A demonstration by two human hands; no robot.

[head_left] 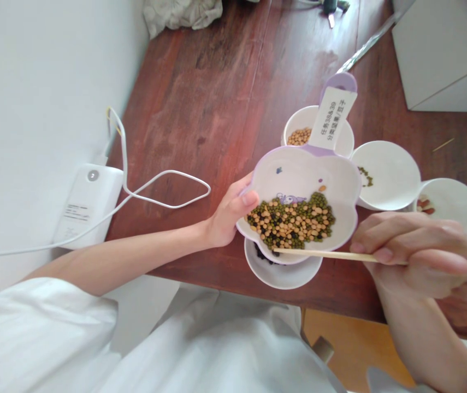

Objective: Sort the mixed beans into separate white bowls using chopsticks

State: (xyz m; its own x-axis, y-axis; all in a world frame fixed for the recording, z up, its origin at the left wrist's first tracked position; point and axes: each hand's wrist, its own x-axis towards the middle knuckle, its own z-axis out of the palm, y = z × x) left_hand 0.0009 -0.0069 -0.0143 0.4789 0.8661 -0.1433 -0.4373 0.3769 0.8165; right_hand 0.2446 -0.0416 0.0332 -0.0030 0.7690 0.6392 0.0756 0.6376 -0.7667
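the left hand [227,215] holds the purple bowl [299,180] by its left rim, thumb on the edge, and the bowl is tipped up off the table. inside it is a pile of mixed beans [293,221], green and yellow, all slid down to the low side near the person. the right hand [413,248] is closed around the chopsticks [323,254]. the sticks lie flat and long from right to left, and their tips sit at the low edge of the bowl, just under the pile. so the beans are up and to the left of the right hand, very near the tips.

a small white dish [282,273] with dark beans sits right under the bowl. behind are a cup of yellow beans [299,136], a white dish with a few green beans [389,174] and a white dish with red beans [456,207]. a paper label [334,123] sticks up on the bowl's handle. a white charger [88,204] and its cable [167,188] lie to the left on the wooden table [217,82]
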